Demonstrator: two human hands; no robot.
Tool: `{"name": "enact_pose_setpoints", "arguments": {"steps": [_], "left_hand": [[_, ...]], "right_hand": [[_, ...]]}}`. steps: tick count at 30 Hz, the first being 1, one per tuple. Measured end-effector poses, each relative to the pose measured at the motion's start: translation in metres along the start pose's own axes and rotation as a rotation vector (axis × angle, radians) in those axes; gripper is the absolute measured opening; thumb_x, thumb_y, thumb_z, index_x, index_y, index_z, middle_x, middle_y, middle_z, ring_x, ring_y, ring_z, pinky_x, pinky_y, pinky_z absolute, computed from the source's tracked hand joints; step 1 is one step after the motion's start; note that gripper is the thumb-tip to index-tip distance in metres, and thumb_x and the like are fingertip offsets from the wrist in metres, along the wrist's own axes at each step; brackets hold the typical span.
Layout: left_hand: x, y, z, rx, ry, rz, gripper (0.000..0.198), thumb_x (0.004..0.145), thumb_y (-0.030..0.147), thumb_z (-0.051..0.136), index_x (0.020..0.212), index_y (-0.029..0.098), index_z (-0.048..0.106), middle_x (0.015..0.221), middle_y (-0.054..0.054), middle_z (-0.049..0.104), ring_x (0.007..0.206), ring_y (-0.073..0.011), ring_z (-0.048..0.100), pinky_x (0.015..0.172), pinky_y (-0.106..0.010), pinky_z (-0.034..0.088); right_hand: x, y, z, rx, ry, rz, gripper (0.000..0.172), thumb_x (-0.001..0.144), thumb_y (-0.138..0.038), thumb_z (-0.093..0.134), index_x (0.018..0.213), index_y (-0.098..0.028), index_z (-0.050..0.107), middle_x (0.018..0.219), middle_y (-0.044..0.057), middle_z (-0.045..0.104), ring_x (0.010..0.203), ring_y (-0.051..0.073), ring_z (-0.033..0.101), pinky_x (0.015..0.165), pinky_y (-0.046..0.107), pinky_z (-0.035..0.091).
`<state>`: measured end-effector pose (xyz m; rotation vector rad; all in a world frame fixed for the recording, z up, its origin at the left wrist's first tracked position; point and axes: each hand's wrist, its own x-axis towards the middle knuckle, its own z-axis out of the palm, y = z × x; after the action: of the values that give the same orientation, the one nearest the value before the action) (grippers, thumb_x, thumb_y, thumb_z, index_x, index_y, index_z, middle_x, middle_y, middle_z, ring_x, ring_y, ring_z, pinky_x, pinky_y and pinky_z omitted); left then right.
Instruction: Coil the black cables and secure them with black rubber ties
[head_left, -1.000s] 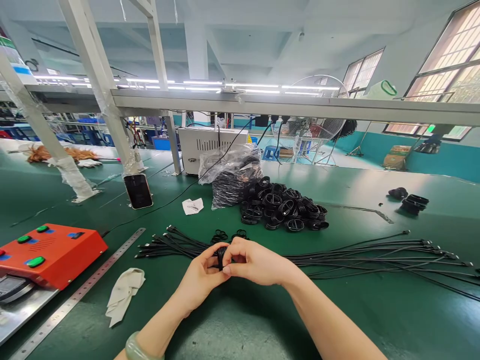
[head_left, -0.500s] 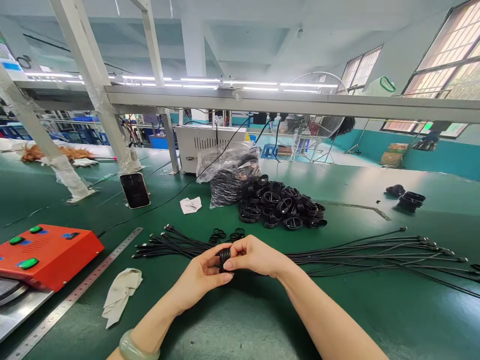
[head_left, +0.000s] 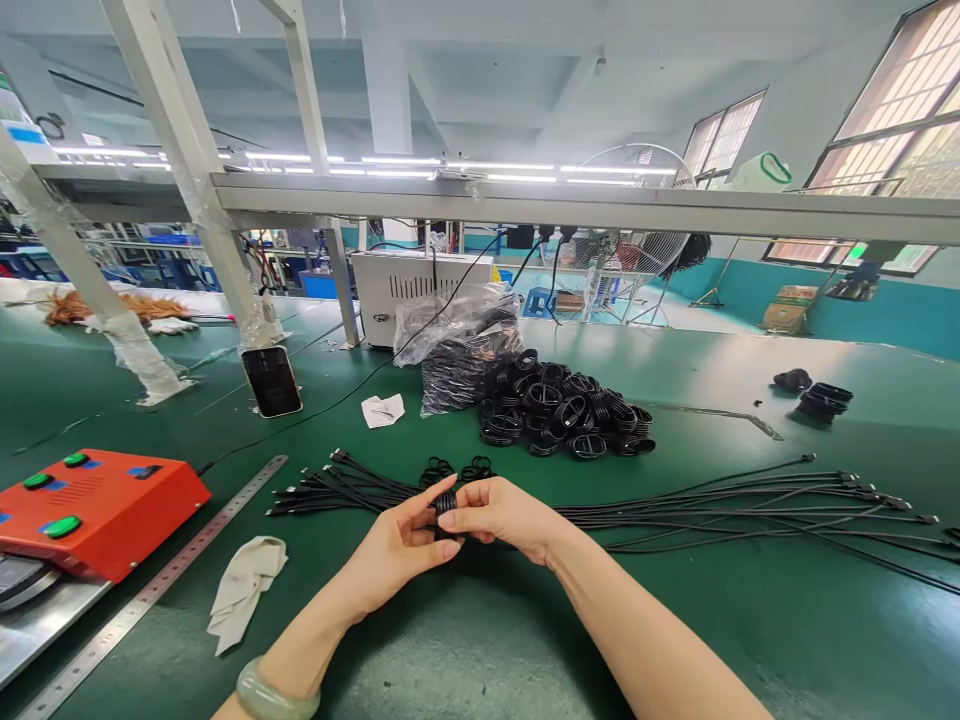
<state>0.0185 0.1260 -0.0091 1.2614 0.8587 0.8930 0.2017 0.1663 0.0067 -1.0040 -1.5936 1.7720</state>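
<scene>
Both hands meet over the green bench and pinch a small coiled black cable. My left hand grips it from below with thumb and fingers. My right hand closes on it from the right. Just behind them lies a bundle of straight black cables stretching to the right, with two small cable ties or loops beside it. Farther back sits a pile of coiled black cables.
An orange box with green buttons sits at the left, with a steel ruler and a white cloth beside it. A plastic bag of coils, a phone and a white machine stand at the back.
The hands have kept hold of the coil and shifted slightly forward; the fingers have turned it a little. The camera has tilted a bit.
</scene>
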Motion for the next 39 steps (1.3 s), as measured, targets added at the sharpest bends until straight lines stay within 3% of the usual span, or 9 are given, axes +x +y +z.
{"name": "enact_pose_setpoints", "arguments": {"steps": [8, 14, 16, 18, 21, 23, 30, 35, 39], "left_hand": [[0.007, -0.009, -0.004, 0.004, 0.013, 0.027, 0.069, 0.072, 0.014, 0.076, 0.135, 0.026, 0.049, 0.115, -0.005, 0.068, 0.112, -0.0247, 0.06, 0.1, -0.041, 0.046], [0.003, -0.005, -0.001, 0.03, 0.085, 0.011, 0.064, 0.07, 0.019, 0.079, 0.129, 0.022, 0.054, 0.107, -0.008, 0.071, 0.093, -0.0235, 0.069, 0.088, -0.038, 0.052], [0.004, -0.004, -0.003, 0.023, 0.093, -0.007, 0.07, 0.07, 0.023, 0.079, 0.133, 0.021, 0.05, 0.103, -0.01, 0.073, 0.089, -0.0255, 0.071, 0.083, -0.039, 0.054], [0.006, -0.005, -0.005, -0.018, 0.096, -0.03, 0.073, 0.069, 0.025, 0.079, 0.135, 0.02, 0.048, 0.101, -0.012, 0.074, 0.087, -0.0266, 0.072, 0.081, -0.041, 0.055], [0.008, -0.005, -0.007, -0.09, 0.075, -0.064, 0.066, 0.069, 0.026, 0.08, 0.129, 0.017, 0.054, 0.101, -0.014, 0.074, 0.089, -0.0279, 0.072, 0.08, -0.041, 0.055], [0.008, -0.004, -0.008, -0.102, 0.054, -0.078, 0.056, 0.068, 0.028, 0.08, 0.119, 0.014, 0.062, 0.103, -0.016, 0.074, 0.089, -0.0283, 0.072, 0.079, -0.039, 0.055], [0.005, 0.003, -0.011, -0.109, 0.028, -0.101, 0.046, 0.065, 0.027, 0.082, 0.107, 0.012, 0.07, 0.102, -0.017, 0.075, 0.086, -0.0255, 0.071, 0.07, -0.03, 0.054], [0.006, 0.0, -0.009, -0.131, 0.064, -0.117, 0.046, 0.065, 0.024, 0.083, 0.107, 0.013, 0.069, 0.099, -0.015, 0.076, 0.075, -0.0225, 0.072, 0.06, -0.027, 0.054], [0.005, -0.001, -0.005, -0.177, 0.093, -0.113, 0.042, 0.072, 0.028, 0.078, 0.111, 0.015, 0.066, 0.106, -0.014, 0.074, 0.082, -0.0222, 0.072, 0.071, -0.031, 0.057]], "right_hand": [[0.006, 0.011, 0.023, 0.134, 0.182, -0.097, 0.049, 0.056, -0.046, 0.081, 0.05, -0.02, 0.04, 0.047, -0.009, 0.036, 0.048, 0.007, 0.029, 0.051, 0.024, 0.028], [0.004, 0.006, 0.013, -0.021, 0.227, -0.11, 0.045, 0.071, -0.057, 0.068, 0.056, -0.018, 0.052, 0.055, -0.004, 0.045, 0.053, 0.01, 0.035, 0.053, 0.026, 0.027], [-0.001, 0.001, 0.004, -0.21, 0.281, -0.159, 0.042, 0.069, -0.059, 0.069, 0.072, -0.018, 0.061, 0.071, 0.0, 0.055, 0.062, 0.013, 0.045, 0.058, 0.027, 0.035], [-0.006, -0.003, -0.002, -0.47, 0.302, -0.278, 0.059, 0.056, -0.054, 0.081, 0.101, -0.021, 0.062, 0.101, 0.005, 0.06, 0.088, 0.021, 0.054, 0.076, 0.033, 0.041], [-0.007, -0.001, 0.0, -0.75, 0.174, -0.467, 0.103, 0.045, -0.045, 0.088, 0.135, -0.028, 0.042, 0.138, 0.01, 0.046, 0.128, 0.031, 0.039, 0.102, 0.045, 0.028], [-0.004, 0.003, 0.004, -0.806, 0.09, -0.528, 0.1, 0.053, -0.044, 0.086, 0.139, -0.029, 0.039, 0.14, 0.01, 0.046, 0.135, 0.031, 0.033, 0.106, 0.046, 0.02], [0.001, 0.007, 0.006, -0.729, 0.062, -0.554, 0.075, 0.061, -0.042, 0.084, 0.128, -0.031, 0.052, 0.122, 0.004, 0.063, 0.121, 0.027, 0.049, 0.104, 0.043, 0.023], [-0.001, 0.009, 0.011, -0.668, 0.054, -0.5, 0.091, 0.055, -0.041, 0.087, 0.135, -0.031, 0.045, 0.127, 0.007, 0.058, 0.119, 0.031, 0.048, 0.099, 0.045, 0.032], [0.001, 0.017, 0.011, -0.574, 0.069, -0.428, 0.111, 0.049, -0.039, 0.09, 0.142, -0.03, 0.03, 0.131, 0.011, 0.049, 0.121, 0.031, 0.044, 0.095, 0.045, 0.039]]}}
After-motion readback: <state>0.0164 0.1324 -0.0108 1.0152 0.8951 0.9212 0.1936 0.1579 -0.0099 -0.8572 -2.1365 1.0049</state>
